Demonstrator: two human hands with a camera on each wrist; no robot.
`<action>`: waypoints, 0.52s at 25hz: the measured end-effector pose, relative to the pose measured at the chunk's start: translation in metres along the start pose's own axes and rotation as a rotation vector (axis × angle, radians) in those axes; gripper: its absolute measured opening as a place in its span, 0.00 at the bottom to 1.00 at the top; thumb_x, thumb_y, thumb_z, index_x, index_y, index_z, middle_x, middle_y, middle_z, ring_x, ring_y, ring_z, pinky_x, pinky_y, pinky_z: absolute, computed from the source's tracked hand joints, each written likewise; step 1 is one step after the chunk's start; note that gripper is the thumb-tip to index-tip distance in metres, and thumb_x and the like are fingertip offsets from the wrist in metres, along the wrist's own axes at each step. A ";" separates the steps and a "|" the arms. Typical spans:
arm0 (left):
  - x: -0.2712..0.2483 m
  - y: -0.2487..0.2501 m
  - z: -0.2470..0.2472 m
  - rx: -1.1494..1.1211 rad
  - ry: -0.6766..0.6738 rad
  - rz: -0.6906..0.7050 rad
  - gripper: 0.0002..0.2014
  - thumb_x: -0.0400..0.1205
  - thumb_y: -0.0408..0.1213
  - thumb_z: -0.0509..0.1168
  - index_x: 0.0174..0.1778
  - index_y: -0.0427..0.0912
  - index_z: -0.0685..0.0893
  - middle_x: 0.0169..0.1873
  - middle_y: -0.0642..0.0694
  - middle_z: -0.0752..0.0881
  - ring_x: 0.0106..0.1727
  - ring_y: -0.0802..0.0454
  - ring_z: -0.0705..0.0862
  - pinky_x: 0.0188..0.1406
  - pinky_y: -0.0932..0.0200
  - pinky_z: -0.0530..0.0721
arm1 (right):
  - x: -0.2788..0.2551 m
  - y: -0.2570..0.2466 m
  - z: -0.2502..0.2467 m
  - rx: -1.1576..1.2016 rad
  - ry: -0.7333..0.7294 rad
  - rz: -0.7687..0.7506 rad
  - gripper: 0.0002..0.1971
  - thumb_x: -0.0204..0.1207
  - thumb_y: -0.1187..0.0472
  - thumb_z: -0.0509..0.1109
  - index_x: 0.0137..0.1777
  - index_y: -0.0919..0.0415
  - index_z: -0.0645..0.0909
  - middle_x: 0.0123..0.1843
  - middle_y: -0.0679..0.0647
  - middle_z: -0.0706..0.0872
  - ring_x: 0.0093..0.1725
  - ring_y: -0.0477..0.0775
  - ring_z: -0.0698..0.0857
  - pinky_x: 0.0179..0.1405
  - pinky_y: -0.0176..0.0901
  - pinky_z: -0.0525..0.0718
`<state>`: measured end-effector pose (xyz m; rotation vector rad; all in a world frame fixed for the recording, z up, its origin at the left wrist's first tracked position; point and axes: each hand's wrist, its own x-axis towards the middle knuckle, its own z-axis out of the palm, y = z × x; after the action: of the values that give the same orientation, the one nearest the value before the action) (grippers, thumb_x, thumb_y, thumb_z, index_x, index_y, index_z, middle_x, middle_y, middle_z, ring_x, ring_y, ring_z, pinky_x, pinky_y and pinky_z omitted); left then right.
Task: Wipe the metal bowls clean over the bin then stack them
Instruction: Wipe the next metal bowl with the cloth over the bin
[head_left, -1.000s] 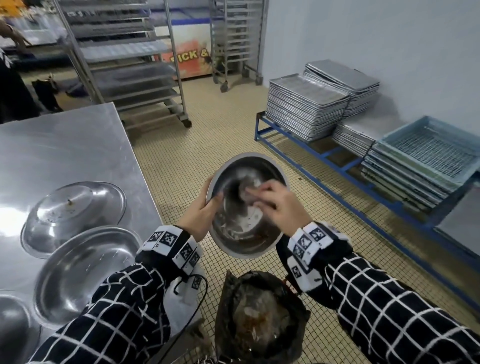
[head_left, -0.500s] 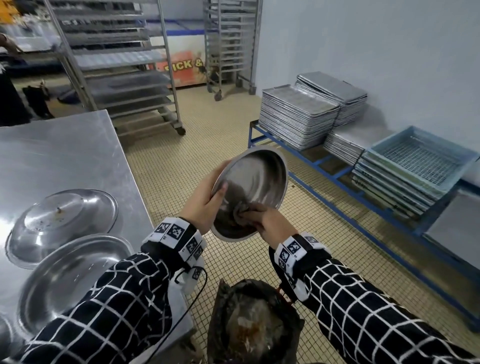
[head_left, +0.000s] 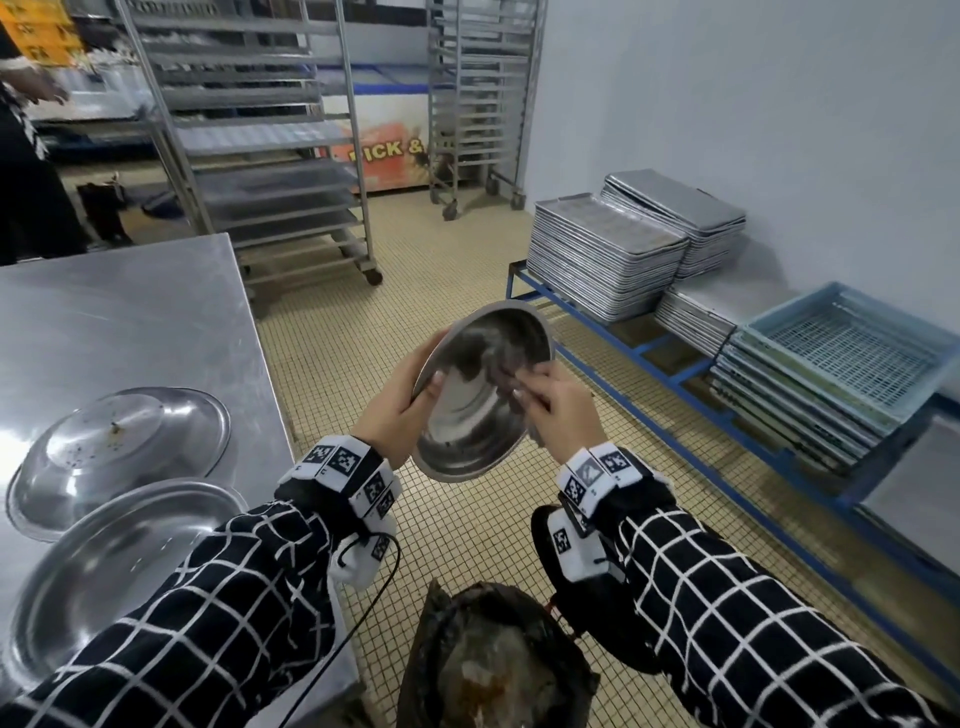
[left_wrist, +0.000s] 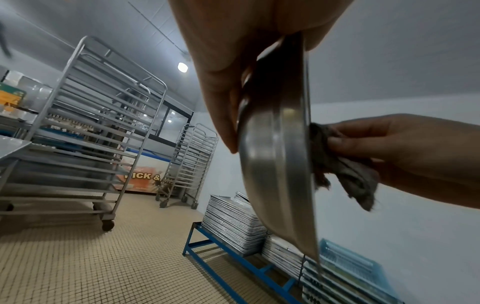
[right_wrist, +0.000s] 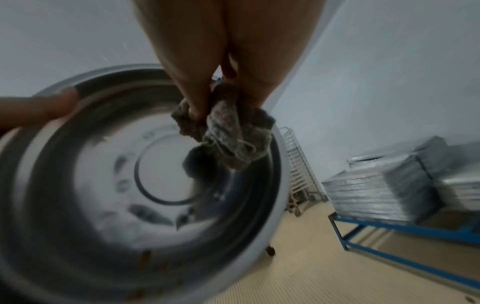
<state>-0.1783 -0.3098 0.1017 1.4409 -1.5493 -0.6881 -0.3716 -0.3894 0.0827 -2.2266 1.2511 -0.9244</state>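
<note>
the left hand (head_left: 395, 410) grips the tilted bowl (head_left: 478, 395) by its rim above the bin (head_left: 498, 660) while the right hand (head_left: 558, 405) pinches a rag (right_wrist: 228, 131) inside it; better sweep down to the brown specks by the lower rim.

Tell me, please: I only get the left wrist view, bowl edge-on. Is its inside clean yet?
Observer: Not quite; the right wrist view shows brown specks inside the metal bowl, near its lower rim.
Operator: Is a bin under it?
Observer: The head view shows a black-bagged bin on the floor below it.
Operator: More bowls?
Observer: On the steel table lie a farther bowl, carrying crumbs, and a nearer bowl.
</note>
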 end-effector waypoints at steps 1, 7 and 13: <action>0.001 0.005 -0.001 -0.046 -0.006 -0.027 0.20 0.85 0.56 0.50 0.73 0.75 0.60 0.70 0.53 0.77 0.68 0.51 0.78 0.61 0.44 0.84 | 0.011 -0.004 -0.004 0.007 0.050 -0.027 0.15 0.80 0.65 0.67 0.65 0.64 0.82 0.62 0.57 0.81 0.55 0.46 0.77 0.55 0.22 0.70; 0.001 0.028 -0.002 -0.276 0.048 -0.134 0.14 0.86 0.52 0.51 0.56 0.83 0.62 0.54 0.60 0.83 0.49 0.59 0.89 0.45 0.60 0.88 | 0.014 0.012 0.007 -0.026 0.000 -0.111 0.17 0.78 0.69 0.65 0.66 0.60 0.82 0.65 0.55 0.79 0.63 0.52 0.77 0.68 0.36 0.72; 0.005 0.028 -0.006 -0.272 0.096 -0.133 0.13 0.76 0.68 0.55 0.52 0.95 0.63 0.68 0.49 0.79 0.65 0.44 0.82 0.62 0.37 0.82 | -0.010 0.009 0.033 0.122 -0.261 -0.222 0.17 0.80 0.62 0.67 0.68 0.50 0.82 0.70 0.51 0.79 0.66 0.45 0.75 0.67 0.22 0.66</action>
<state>-0.1862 -0.3086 0.1293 1.3584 -1.2415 -0.8601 -0.3573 -0.3842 0.0506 -2.3301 0.8225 -0.7346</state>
